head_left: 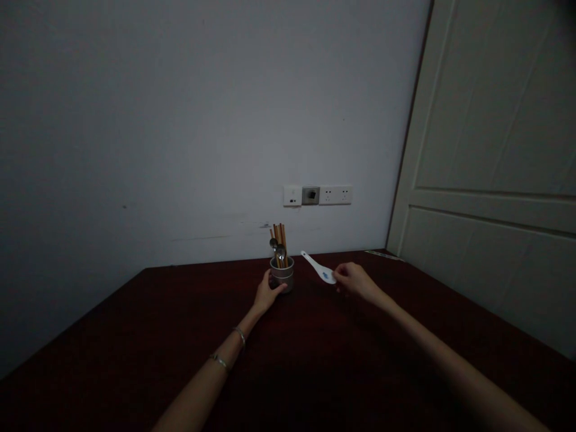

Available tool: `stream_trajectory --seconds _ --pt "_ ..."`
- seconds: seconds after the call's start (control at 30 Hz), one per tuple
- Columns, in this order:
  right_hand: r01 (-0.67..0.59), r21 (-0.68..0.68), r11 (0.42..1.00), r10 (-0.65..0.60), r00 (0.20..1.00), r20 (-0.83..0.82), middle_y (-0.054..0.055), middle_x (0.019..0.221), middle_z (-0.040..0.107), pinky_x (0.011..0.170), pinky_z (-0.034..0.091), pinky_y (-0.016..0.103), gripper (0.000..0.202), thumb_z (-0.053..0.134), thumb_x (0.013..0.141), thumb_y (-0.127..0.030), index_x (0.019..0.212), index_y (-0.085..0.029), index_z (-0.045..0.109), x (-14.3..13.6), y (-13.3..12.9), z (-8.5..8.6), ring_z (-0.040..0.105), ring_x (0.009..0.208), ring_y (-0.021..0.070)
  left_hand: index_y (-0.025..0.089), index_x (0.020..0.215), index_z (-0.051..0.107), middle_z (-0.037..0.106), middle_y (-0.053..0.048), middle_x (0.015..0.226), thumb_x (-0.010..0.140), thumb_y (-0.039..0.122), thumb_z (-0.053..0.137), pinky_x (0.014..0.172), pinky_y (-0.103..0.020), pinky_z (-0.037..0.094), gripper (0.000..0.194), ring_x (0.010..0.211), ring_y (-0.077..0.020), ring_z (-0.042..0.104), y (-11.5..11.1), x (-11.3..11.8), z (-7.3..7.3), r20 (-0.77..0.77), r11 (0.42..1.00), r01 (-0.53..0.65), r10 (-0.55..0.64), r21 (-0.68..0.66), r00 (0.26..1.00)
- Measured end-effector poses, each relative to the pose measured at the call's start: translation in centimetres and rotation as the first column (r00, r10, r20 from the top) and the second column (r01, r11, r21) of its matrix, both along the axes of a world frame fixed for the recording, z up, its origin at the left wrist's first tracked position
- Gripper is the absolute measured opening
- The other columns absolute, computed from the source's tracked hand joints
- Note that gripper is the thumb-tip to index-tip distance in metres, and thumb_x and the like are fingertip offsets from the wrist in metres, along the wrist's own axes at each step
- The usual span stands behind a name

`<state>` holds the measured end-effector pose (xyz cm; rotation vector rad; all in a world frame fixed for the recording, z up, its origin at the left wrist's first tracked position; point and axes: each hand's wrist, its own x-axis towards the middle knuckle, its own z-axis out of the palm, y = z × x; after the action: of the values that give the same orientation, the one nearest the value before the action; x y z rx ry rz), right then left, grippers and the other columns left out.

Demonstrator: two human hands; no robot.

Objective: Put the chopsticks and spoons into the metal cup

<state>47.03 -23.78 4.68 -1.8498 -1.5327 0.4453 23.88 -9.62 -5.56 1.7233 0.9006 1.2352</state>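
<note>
A grey cylindrical holder [282, 279] stands upright on the dark red table, with several wooden chopsticks [283, 236] and metal spoons [281, 252] sticking up out of it. My left hand [267, 292] is wrapped round the holder's lower left side, thumb across its front. To the right of the holder, my right hand [353, 279] pinches a white spoon [318, 267] with a blue mark by its bowl end. The spoon's handle points up and left towards the holder, not touching it.
The dark red table [180, 312] meets a pale wall behind, which bears a row of sockets and a switch [310, 195]. A whitish panelled door [486, 180] rises at the right. A thin flat strip [384, 255] lies near the table's back right edge.
</note>
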Motion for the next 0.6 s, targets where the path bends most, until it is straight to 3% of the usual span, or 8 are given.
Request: stream_trajectory --seconds 0.17,0.3,0.43,0.6 --pt "-0.091 0.207 0.974 -0.015 0.887 0.461 0.009 0.067 0.066 0.053 0.037 0.020 0.022 0.049 0.079 -0.025 0.069 -0.011 0.064 1.0 2.8 5.8 0.058 0.060 0.0132 0.016 0.120 0.042 0.058 -0.013 0.115 0.063 0.023 0.072 0.091 -0.036 0.042 0.065 0.104 -0.0215 0.056 -0.3 -0.1 0.2 0.000 1.000 -0.001 0.001 0.009 1.000" --pt "-0.195 0.195 0.961 0.063 0.845 0.531 0.007 0.059 0.064 0.052 0.036 0.020 0.025 0.046 0.081 -0.026 0.074 -0.010 0.065 -0.1 4.2 9.4 0.054 0.050 0.0102 0.017 0.121 0.041 0.060 -0.012 0.113 0.063 0.023 0.072 0.090 -0.036 0.043 0.066 0.103 -0.0212 0.057 0.1 0.0 -0.2 0.010 1.000 0.017 -0.018 0.021 1.000" --pt "-0.301 0.179 0.937 0.141 0.792 0.594 0.005 0.060 0.064 0.050 0.033 0.020 0.027 0.046 0.082 -0.028 0.075 -0.010 0.065 -1.2 5.9 11.3 0.048 0.043 0.0074 0.016 0.120 0.042 0.059 -0.013 0.113 0.062 0.023 0.073 0.090 -0.037 0.043 0.067 0.102 -0.0211 0.058 0.8 0.2 -1.0 0.038 0.999 0.027 -0.028 0.024 0.999" --pt "-0.385 0.196 0.902 0.152 0.707 0.691 0.007 0.069 0.067 0.054 0.033 0.021 0.025 0.052 0.079 -0.031 0.076 -0.013 0.069 -2.0 8.7 12.2 0.054 0.057 0.0111 0.014 0.122 0.040 0.058 -0.013 0.114 0.062 0.024 0.073 0.091 -0.035 0.043 0.069 0.103 -0.0204 0.057 0.6 0.1 -0.9 0.040 0.999 0.028 -0.029 0.022 0.999"
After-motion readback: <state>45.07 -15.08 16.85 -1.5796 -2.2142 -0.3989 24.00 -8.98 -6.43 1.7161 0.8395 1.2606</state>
